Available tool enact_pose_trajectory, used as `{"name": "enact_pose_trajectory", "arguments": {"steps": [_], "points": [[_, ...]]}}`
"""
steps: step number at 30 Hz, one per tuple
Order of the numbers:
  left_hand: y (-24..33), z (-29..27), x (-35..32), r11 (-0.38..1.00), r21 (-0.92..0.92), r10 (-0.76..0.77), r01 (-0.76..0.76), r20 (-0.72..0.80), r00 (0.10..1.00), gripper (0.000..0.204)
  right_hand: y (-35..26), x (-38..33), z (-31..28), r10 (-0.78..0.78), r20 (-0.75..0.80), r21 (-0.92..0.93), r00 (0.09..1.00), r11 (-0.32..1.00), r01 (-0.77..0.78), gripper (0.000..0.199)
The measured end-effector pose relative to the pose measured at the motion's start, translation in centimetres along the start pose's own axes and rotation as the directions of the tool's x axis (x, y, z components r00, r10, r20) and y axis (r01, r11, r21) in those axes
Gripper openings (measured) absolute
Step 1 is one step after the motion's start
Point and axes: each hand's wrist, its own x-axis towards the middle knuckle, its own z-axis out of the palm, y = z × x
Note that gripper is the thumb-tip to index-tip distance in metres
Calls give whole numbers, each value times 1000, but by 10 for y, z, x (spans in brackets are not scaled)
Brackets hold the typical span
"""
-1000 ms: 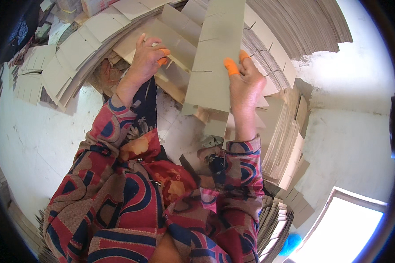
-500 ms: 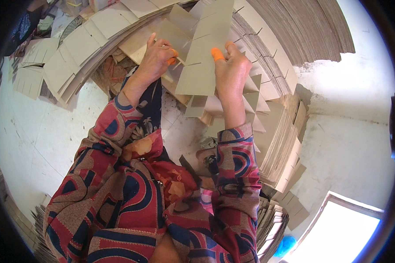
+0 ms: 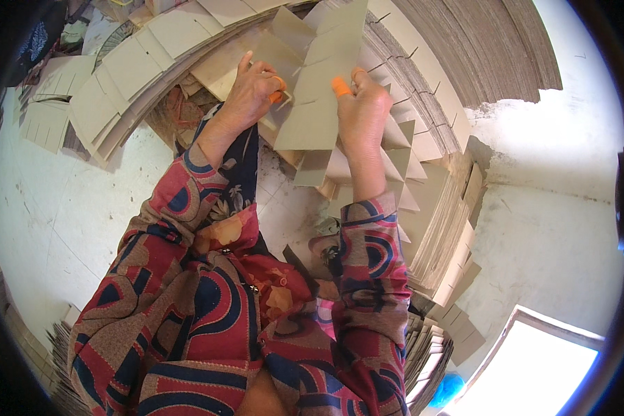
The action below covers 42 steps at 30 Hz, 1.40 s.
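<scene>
My right hand [image 3: 362, 111], with an orange finger cot on one fingertip, grips a long slotted cardboard strip [image 3: 324, 76] along its right edge. My left hand [image 3: 253, 87], also wearing an orange cot, holds a second slotted cardboard strip [image 3: 282, 35] that crosses the first one at a slot. Both hands are raised in front of me, above a fanned row of interlocked cardboard strips [image 3: 402, 139]. My patterned red sleeves come up from the lower edge.
A big stack of flat cardboard sheets [image 3: 478, 48] fills the upper right. Loose slotted pieces [image 3: 111, 76] lie fanned at the upper left on the pale floor [image 3: 48, 208]. More stacked strips [image 3: 437, 236] stand at my right, and a bright opening [image 3: 527, 367] shows at lower right.
Both hands have drawn closer together and shifted left with the strips. The long strip now crosses the left hand's strip more closely.
</scene>
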Motion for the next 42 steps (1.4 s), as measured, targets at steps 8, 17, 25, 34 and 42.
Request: {"name": "enact_pose_trajectory", "arguments": {"steps": [8, 17, 25, 34, 42], "points": [[1, 0, 1, 1000, -14, 0, -1, -8, 1000, 18, 4, 5, 14, -30, 100, -7, 995, 1000, 30, 17], [1, 2, 3, 1000, -23, -8, 8, -8, 1000, 17, 17, 1, 40, -73, 140, -19, 988, 997, 76, 14], [0, 5, 5, 1000, -17, 4, -4, -6, 1000, 17, 13, 4, 41, -102, 209, -41, 973, 993, 113, 8], [0, 6, 6, 1000, 23, 12, -13, 22, 1000, 17, 6, -6, 46, -4, 176, -112, 984, 993, 24, 9], [5, 1, 8, 1000, 8, 4, -5, 55, 998, 18, -3, -6, 53, 13, 182, -140, 983, 990, 13, 12]]}}
